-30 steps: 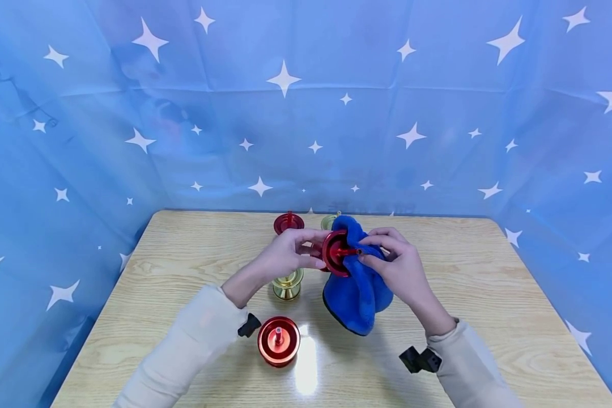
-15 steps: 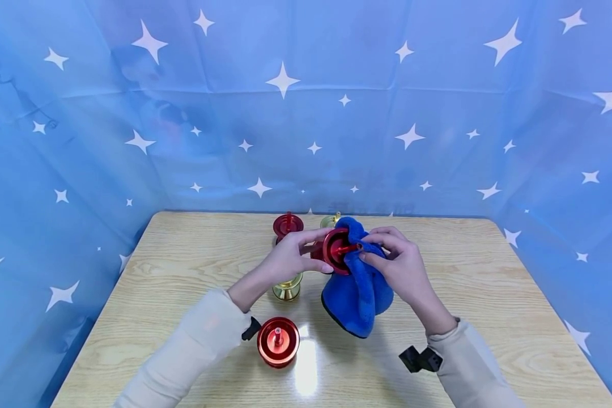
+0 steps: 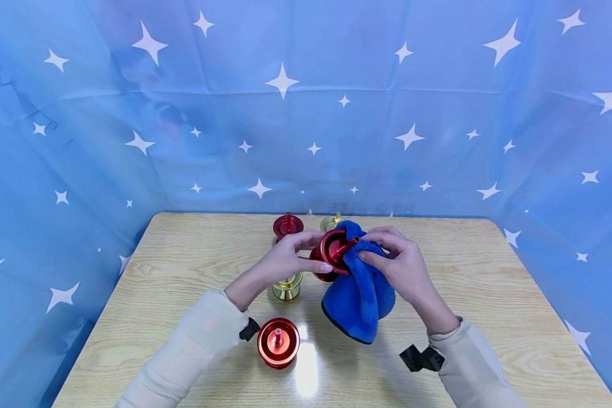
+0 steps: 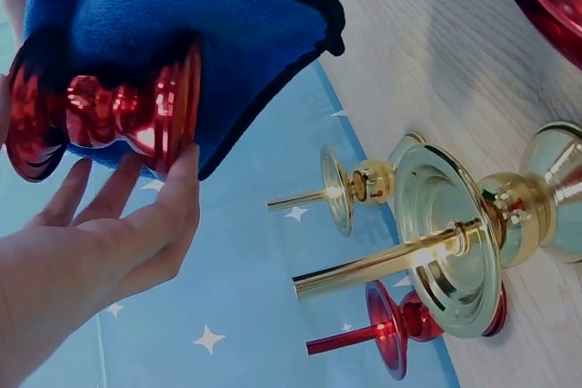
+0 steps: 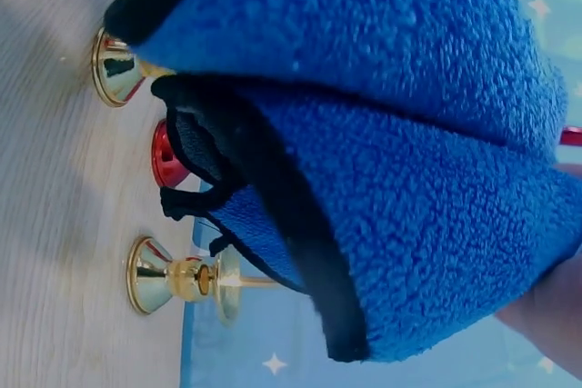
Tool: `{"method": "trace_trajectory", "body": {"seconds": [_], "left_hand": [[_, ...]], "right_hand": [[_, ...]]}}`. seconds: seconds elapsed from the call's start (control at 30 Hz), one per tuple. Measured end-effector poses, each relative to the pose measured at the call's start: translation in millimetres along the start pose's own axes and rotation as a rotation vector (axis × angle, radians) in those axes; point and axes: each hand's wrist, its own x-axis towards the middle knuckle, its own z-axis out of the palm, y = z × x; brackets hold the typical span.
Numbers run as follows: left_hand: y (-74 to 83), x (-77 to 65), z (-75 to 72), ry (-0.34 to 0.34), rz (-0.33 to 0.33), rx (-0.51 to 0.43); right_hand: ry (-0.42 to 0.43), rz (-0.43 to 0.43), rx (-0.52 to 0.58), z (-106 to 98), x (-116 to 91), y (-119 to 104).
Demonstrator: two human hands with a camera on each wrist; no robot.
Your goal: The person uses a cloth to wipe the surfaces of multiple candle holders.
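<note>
A shiny red metal candlestick [image 3: 331, 252] is held above the table, tilted so that its central spike points up and to the right. My left hand [image 3: 292, 258] grips it from the left, with fingers and thumb round its body; in the left wrist view the fingers [image 4: 173, 211] lie along its side. A plush blue cloth [image 3: 359, 309] with black edging hangs from my right hand [image 3: 400, 263]. The right thumb and fingers pinch its folds beside the spike, and the cloth touches the cup's right rim. The cloth hides most of the right wrist view.
On the wooden table [image 3: 464, 294] stand other candlesticks: a red one [image 3: 278, 344] in front, a gold one [image 3: 287, 291] behind it, and a red one [image 3: 288, 225] and a gold one [image 3: 331, 223] near the back edge. A blue starry curtain [image 3: 224, 113] surrounds the table.
The held candlestick has tilted a little, its spike turning further upward. The cloth's lower edge has shifted slightly down. Both hands stay nearly in place and keep their holds.
</note>
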Motion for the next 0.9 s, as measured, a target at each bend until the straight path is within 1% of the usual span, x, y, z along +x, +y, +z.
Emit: {"method": "trace_trajectory", "body": {"seconds": [0.1, 0.27, 0.37, 0.47, 0.63, 0.77, 0.9], "left_hand": [[0.7, -0.3, 0.1, -0.013, -0.031, 0.004], [0.2, -0.5, 0.6, -0.049, -0.040, 0.009], [-2.6, -0.6, 1.3, -0.053, -0.032, 0.029], [-5.5, -0.1, 3.0, -0.037, -0.008, 0.065], [-8.8, 1.2, 6.7, 0.002, 0.045, 0.129], [-10.5, 1.1, 8.9, 0.026, 0.059, 0.163], [-10.5, 1.2, 9.4, 0.036, 0.058, 0.183]], "right_hand": [[0.008, 0.012, 0.011, -1.1, 0.6, -1.2], [0.019, 0.043, 0.024, -2.7, 0.8, -3.2], [0.017, 0.060, 0.039, -2.3, 0.5, -4.3], [0.018, 0.073, 0.052, -1.6, 0.1, -5.1], [0.017, 0.069, 0.062, -0.5, -0.2, -6.2], [0.007, 0.059, 0.071, 0.5, 0.4, -6.0], [0.006, 0.057, 0.076, 0.0, 0.3, -5.5]]}}
